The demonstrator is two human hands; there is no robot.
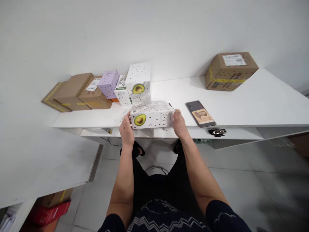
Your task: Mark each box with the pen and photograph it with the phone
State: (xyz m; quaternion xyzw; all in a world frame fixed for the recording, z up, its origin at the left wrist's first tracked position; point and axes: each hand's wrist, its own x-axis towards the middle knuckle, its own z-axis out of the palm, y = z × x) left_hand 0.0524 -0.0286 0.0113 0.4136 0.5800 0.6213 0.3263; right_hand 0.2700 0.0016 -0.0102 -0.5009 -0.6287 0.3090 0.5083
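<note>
A white box with an avocado picture and small dark marks (pixel 154 120) is held between my two hands at the desk's front edge. On its left end, my left hand (pixel 126 129) has its fingers closed round the side. The right end is gripped by my right hand (pixel 180 124), thumb on top. Just behind stands a larger white avocado box (pixel 140 80), with a narrower white and green box (pixel 122 93) at its left.
Brown cartons (pixel 72 91) and a purple box (pixel 108 83) line the white desk (pixel 173 93) at the back left. A taped carton (pixel 230 72) sits back right. A phone (pixel 201 113) lies right of my right hand; black clips (pixel 217 132) rest on the lower shelf.
</note>
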